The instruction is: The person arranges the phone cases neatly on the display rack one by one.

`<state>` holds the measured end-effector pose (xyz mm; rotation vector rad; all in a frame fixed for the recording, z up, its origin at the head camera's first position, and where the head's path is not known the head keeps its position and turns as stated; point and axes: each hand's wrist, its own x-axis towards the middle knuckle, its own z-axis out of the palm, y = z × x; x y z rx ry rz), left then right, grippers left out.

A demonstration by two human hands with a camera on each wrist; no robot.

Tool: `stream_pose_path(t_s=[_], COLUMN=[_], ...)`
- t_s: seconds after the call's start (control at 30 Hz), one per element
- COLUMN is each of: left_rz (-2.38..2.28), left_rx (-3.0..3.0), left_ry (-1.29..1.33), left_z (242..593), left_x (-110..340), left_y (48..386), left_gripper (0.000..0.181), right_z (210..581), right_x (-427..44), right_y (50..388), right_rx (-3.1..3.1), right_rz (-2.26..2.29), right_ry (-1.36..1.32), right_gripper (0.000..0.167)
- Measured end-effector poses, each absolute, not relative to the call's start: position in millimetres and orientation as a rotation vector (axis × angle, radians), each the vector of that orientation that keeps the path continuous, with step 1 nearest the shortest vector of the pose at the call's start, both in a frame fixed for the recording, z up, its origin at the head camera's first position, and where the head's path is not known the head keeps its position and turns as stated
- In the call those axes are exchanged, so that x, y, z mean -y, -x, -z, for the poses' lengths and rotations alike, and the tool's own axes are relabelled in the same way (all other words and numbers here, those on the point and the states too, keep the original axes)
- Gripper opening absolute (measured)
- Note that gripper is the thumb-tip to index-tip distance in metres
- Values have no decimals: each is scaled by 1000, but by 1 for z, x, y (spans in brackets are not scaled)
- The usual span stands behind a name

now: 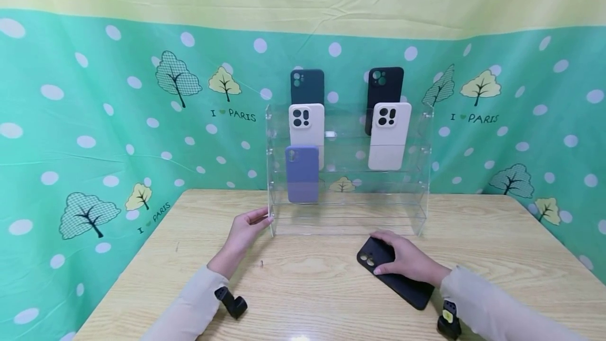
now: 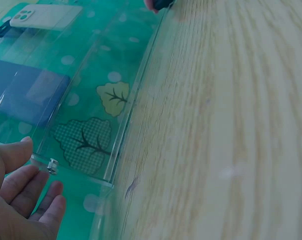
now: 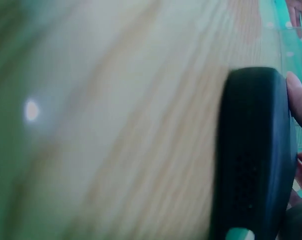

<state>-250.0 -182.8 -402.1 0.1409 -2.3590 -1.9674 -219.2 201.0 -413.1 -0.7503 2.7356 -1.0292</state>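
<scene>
A clear acrylic display rack (image 1: 350, 227) with tiered shelves stands on the wooden table. My left hand (image 1: 247, 230) pinches the lower front edge of its left side panel; the left wrist view shows the thumb (image 2: 13, 155) and fingers on either side of that panel. In front of the rack's right half, my right hand (image 1: 409, 259) grips a black phone case (image 1: 412, 291) by its long sides. The case lies slanted, camera cutouts towards the rack, close over the tabletop; whether it touches is unclear. In the right wrist view the black case (image 3: 250, 150) appears end-on.
On the rack lean a dark green case (image 1: 307, 86), a black case (image 1: 385, 82), two white cases, one left (image 1: 314, 120) and one right (image 1: 388, 149), and a purple-blue case (image 1: 303, 175). A patterned green cloth (image 1: 213, 157) hangs behind the table (image 1: 303, 278).
</scene>
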Motion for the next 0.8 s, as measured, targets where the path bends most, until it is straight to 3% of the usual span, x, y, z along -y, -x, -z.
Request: stream_pose_path(t_s=[0.2, 0.53, 0.8], left_rz=[1962, 1972, 1978], left_rx=[2357, 2357, 2356], left_ry=[-131, -142, -140], left_z=[401, 402, 401], left_x=[182, 182, 182], left_y=[249, 250, 250], left_gripper=[38, 38, 38], right_z=[414, 402, 368], right_x=[-199, -201, -205], right_y=[219, 224, 225], right_rx=[-2790, -2798, -2588], right_rz=[1081, 1390, 1708], right_ry=[697, 387, 222], right_gripper=[80, 40, 39])
